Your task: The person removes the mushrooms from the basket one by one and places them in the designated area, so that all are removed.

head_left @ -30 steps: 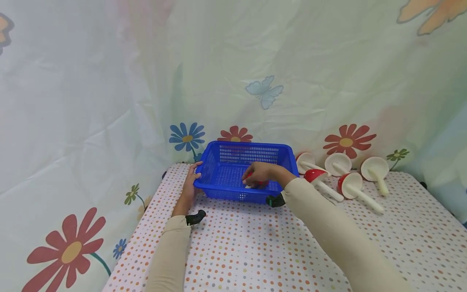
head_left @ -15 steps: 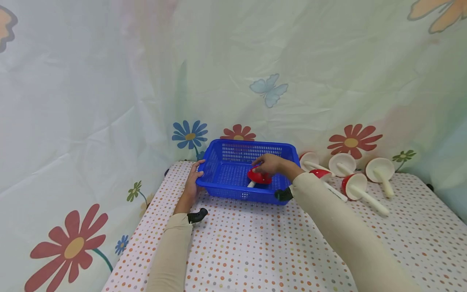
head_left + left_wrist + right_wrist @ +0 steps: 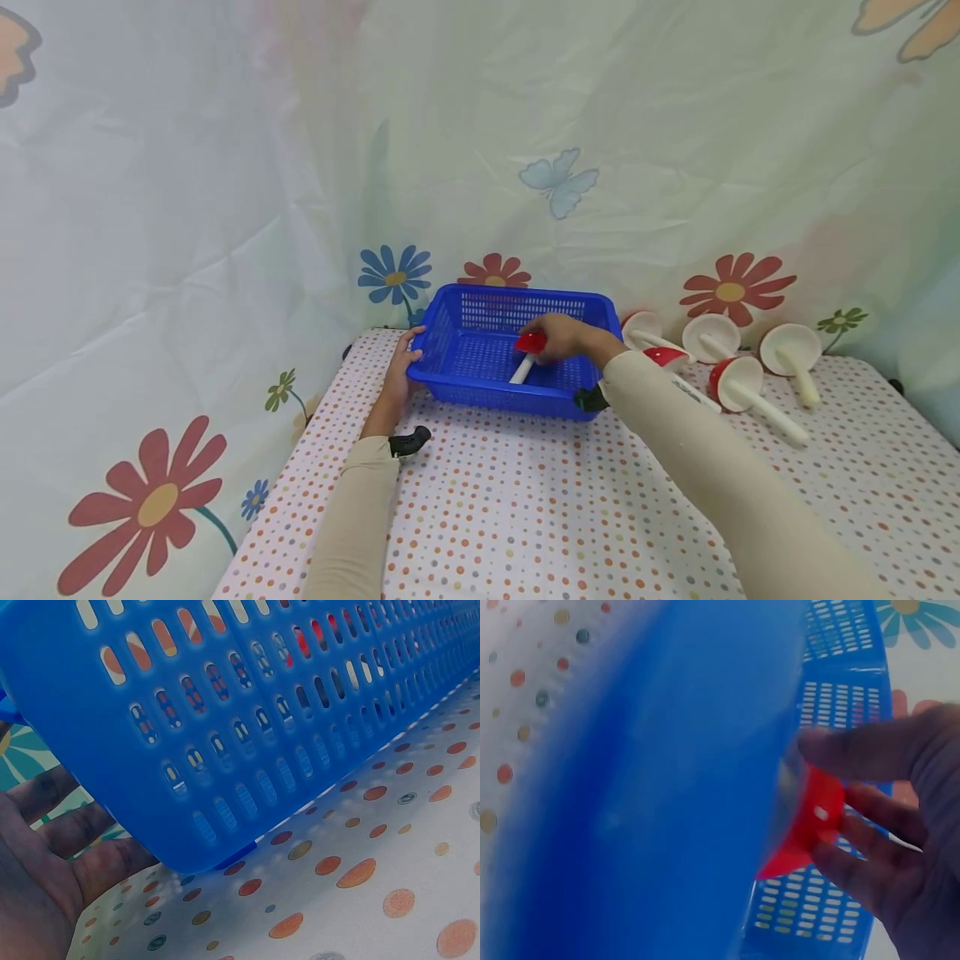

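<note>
The blue perforated plastic basket stands on the table. My left hand touches its left end, fingertips at the rim; the left wrist view shows fairly straight fingers against the outer corner of the wall. My right hand reaches inside the basket and holds a toy mushroom by its white-spotted red cap. Its white stem points down towards the front wall. In the right wrist view, thumb and fingers close round the red cap, while the blurred near wall hides the stem.
Several more toy mushrooms lie right of the basket; one points its stem forward and another lies farthest right. My right sleeve passes in front of them. A dotted cloth covers the table, and a printed curtain hangs behind.
The mushroom's cap was mostly hidden under my right hand; the hand has lifted a little and turned the mushroom, so cap and stem now show. My left hand stays at the rim.
</note>
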The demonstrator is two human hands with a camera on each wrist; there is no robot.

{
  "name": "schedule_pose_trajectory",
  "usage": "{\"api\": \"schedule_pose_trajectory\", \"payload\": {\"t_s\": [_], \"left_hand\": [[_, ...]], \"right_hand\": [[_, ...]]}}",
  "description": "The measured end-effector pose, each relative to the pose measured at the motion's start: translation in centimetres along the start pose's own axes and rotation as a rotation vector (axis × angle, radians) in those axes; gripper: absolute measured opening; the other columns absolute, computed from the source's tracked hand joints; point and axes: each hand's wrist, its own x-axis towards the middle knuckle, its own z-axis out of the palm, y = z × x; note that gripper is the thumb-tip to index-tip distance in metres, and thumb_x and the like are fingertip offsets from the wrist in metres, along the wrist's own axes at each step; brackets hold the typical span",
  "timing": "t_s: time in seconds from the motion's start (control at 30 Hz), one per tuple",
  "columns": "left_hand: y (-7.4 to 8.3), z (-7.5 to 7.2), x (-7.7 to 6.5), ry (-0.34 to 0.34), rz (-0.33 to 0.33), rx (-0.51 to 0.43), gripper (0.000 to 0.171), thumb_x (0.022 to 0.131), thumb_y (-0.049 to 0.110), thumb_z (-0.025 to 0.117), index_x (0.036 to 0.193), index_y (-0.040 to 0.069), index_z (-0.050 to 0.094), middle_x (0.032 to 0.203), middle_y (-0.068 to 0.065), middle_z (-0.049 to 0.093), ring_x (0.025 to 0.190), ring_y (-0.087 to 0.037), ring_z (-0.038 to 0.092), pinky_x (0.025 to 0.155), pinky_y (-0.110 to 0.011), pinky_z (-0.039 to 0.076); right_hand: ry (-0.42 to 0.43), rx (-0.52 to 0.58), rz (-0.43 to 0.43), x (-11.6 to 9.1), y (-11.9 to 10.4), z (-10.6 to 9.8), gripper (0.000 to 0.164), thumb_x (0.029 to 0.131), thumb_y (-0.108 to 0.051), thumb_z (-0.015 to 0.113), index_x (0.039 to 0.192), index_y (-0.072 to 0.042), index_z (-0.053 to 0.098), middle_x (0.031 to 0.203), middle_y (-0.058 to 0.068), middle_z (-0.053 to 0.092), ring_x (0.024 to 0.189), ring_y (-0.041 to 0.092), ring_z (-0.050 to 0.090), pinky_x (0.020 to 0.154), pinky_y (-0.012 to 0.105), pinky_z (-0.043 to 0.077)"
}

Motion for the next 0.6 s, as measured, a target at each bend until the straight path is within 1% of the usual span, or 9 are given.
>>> {"api": "schedule_pose_trajectory", "payload": {"t_s": [0.13,0.23,0.27,0.33,0.4,0.47,0.5,0.57,0.6], "left_hand": [[0.1,0.1,0.0,-0.005,-0.005,-0.001,0.053,0.094,0.027,0.041,0.147,0.029,0.036,0.156,-0.011,0.032,0.133,-0.044,0.044,0.089,-0.045,0.048],[0.1,0.2,0.0,-0.007,-0.009,0.002,0.053,0.094,0.028,0.042,0.146,0.030,0.036,0.156,-0.010,0.032,0.133,-0.044,0.044,0.089,-0.045,0.048],[0.1,0.2,0.0,-0.004,-0.009,0.003,0.053,0.094,0.028,0.042,0.146,0.030,0.037,0.155,-0.010,0.033,0.133,-0.043,0.045,0.089,-0.045,0.048],[0.1,0.1,0.1,-0.002,-0.006,0.003,0.051,0.094,0.028,0.041,0.144,0.032,0.038,0.154,-0.008,0.034,0.132,-0.042,0.045,0.089,-0.045,0.049],[0.2,0.0,0.2,0.002,-0.006,0.005,0.050,0.093,0.028,0.041,0.143,0.034,0.039,0.154,-0.006,0.035,0.131,-0.041,0.047,0.087,-0.044,0.049],[0.2,0.0,0.2,0.007,-0.006,0.004,0.050,0.093,0.027,0.041,0.142,0.035,0.040,0.153,-0.005,0.036,0.130,-0.040,0.048,0.086,-0.043,0.050],[0.2,0.0,0.1,0.008,-0.008,0.004,0.050,0.093,0.027,0.040,0.142,0.035,0.040,0.153,-0.005,0.035,0.129,-0.040,0.048,0.086,-0.042,0.051],[0.2,-0.1,0.1,0.011,-0.014,0.000,0.051,0.093,0.026,0.040,0.143,0.034,0.040,0.154,-0.007,0.035,0.129,-0.041,0.048,0.085,-0.041,0.051],[0.2,-0.1,0.1,0.013,-0.015,-0.003,0.051,0.093,0.026,0.040,0.143,0.033,0.040,0.154,-0.007,0.035,0.129,-0.041,0.048,0.085,-0.041,0.051]], "right_hand": [[0.040,-0.036,0.076,0.2,1.0,0.0,0.060,0.081,0.002,0.071,0.139,-0.007,0.054,0.138,0.023,0.054,0.122,0.039,0.052,0.098,0.048,0.050],[0.062,-0.036,0.124,0.3,1.6,-0.1,0.057,0.081,0.001,0.071,0.136,-0.005,0.056,0.137,0.024,0.055,0.126,0.040,0.052,0.101,0.050,0.048],[0.072,-0.032,0.126,0.3,1.7,-0.1,0.054,0.082,-0.001,0.071,0.135,-0.004,0.057,0.136,0.024,0.055,0.126,0.040,0.052,0.101,0.050,0.047],[0.098,-0.037,0.102,0.5,1.6,-0.2,0.048,0.083,-0.005,0.072,0.129,-0.003,0.059,0.130,0.023,0.059,0.120,0.038,0.055,0.100,0.049,0.049],[0.112,-0.026,0.052,0.6,1.1,-0.3,0.038,0.082,-0.008,0.074,0.118,-0.002,0.062,0.116,0.020,0.063,0.105,0.032,0.059,0.091,0.043,0.054],[0.063,0.003,0.004,0.7,0.7,-0.3,0.028,0.082,-0.010,0.074,0.107,-0.003,0.063,0.103,0.015,0.064,0.092,0.026,0.060,0.081,0.036,0.055],[0.004,0.016,-0.016,0.7,0.5,-0.3,0.024,0.083,-0.012,0.074,0.103,-0.003,0.063,0.098,0.013,0.064,0.087,0.023,0.059,0.077,0.035,0.055],[-0.154,0.071,-0.021,0.8,0.4,-0.1,0.018,0.086,-0.014,0.072,0.100,-0.004,0.064,0.093,0.008,0.064,0.083,0.020,0.059,0.074,0.032,0.056],[-0.244,0.098,-0.009,0.8,0.4,0.0,0.016,0.088,-0.015,0.069,0.100,-0.006,0.065,0.094,0.007,0.065,0.084,0.019,0.060,0.076,0.033,0.057]]}}
